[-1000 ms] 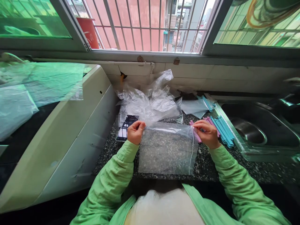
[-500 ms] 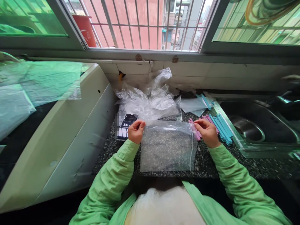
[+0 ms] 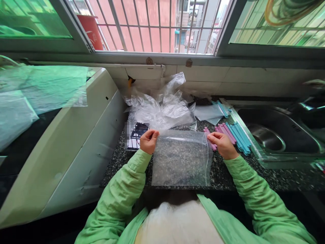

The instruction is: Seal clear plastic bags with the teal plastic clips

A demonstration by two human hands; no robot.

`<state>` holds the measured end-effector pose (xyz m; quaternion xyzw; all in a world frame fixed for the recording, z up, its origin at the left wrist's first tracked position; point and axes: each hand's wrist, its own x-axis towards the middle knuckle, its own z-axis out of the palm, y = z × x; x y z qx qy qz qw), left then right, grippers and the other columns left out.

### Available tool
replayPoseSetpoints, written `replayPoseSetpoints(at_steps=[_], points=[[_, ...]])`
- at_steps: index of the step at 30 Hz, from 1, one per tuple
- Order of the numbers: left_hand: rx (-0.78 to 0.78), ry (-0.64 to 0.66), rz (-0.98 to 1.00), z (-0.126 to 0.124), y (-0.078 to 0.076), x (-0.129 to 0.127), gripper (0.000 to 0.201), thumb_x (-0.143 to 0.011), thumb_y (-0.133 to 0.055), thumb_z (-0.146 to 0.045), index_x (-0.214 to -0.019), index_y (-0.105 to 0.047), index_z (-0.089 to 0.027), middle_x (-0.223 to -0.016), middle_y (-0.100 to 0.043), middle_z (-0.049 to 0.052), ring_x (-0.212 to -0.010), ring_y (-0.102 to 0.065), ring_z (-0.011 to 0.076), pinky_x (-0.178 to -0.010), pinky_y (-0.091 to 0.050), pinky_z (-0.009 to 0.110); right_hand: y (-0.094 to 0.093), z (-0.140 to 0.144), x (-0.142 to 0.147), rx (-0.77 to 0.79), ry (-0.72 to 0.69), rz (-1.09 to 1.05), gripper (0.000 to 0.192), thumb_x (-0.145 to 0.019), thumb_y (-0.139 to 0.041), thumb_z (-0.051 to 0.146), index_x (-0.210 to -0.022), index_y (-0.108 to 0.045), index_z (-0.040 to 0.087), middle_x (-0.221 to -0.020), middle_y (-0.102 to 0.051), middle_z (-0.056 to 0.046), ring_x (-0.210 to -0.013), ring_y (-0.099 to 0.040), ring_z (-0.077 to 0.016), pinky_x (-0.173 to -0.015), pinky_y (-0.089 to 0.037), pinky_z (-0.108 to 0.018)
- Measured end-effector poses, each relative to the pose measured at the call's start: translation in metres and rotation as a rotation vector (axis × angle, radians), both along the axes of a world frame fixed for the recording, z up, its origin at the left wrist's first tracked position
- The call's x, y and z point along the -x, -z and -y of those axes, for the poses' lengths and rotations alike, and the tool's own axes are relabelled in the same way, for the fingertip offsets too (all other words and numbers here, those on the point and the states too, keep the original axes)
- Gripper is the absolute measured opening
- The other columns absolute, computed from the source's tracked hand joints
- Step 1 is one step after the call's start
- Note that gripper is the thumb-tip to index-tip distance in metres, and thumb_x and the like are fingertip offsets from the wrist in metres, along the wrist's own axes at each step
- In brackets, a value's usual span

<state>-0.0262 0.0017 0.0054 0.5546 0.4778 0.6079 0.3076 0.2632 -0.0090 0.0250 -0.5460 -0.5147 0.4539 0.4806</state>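
A clear plastic zip bag [image 3: 180, 159] lies spread over the speckled dark countertop, its zip strip running down the right side. My left hand [image 3: 149, 141] pinches the bag's far left corner between thumb and fingers. At the far right corner, near the zip end, my right hand [image 3: 223, 145] pinches the bag too. Pink plastic strips [image 3: 225, 132] and blue plastic strips [image 3: 238, 137] lie just beyond my right hand. A phone [image 3: 137, 136] rests behind my left hand, partly covered by it.
Crumpled clear plastic bags [image 3: 162, 110] heap up against the tiled wall. Behind the strips lie flat clear bags with blue strips [image 3: 210, 113]. A metal sink [image 3: 269, 135] is set in at the right. A large cream-coloured casing [image 3: 83, 135] slants along the left, draped with plastic sheeting [image 3: 58, 84].
Both hands keep their pinch on the bag's far corners. My right hand has shifted slightly left and my left hand slightly right, so they are a little closer together.
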Motion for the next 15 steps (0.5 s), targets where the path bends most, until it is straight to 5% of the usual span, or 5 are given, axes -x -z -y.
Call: replayPoseSetpoints(at_steps=[10, 15], points=[[0.007, 0.056, 0.059, 0.001, 0.000, -0.002, 0.038, -0.068, -0.058, -0.051, -0.058, -0.055, -0.015, -0.049, -0.046, -0.003, -0.047, -0.040, 0.0069, -0.046, -0.033, 0.020, -0.005, -0.008, -0.008, -0.084, -0.003, 0.197, 0.035, -0.059, -0.066, 0.048, -0.072, -0.061, 0.017, -0.069, -0.061, -0.002, -0.065, -0.054, -0.0133, -0.062, -0.043, -0.026], [0.009, 0.080, 0.075, 0.000, 0.001, -0.003, 0.039, -0.066, -0.058, -0.053, -0.057, -0.055, -0.015, -0.050, -0.047, -0.002, -0.048, -0.041, 0.0072, -0.046, -0.033, 0.020, -0.015, -0.022, -0.009, -0.020, -0.264, 0.357, 0.040, -0.059, -0.064, 0.053, -0.073, -0.064, 0.016, -0.075, -0.063, -0.005, -0.073, -0.055, -0.0171, -0.068, -0.043, -0.029]])
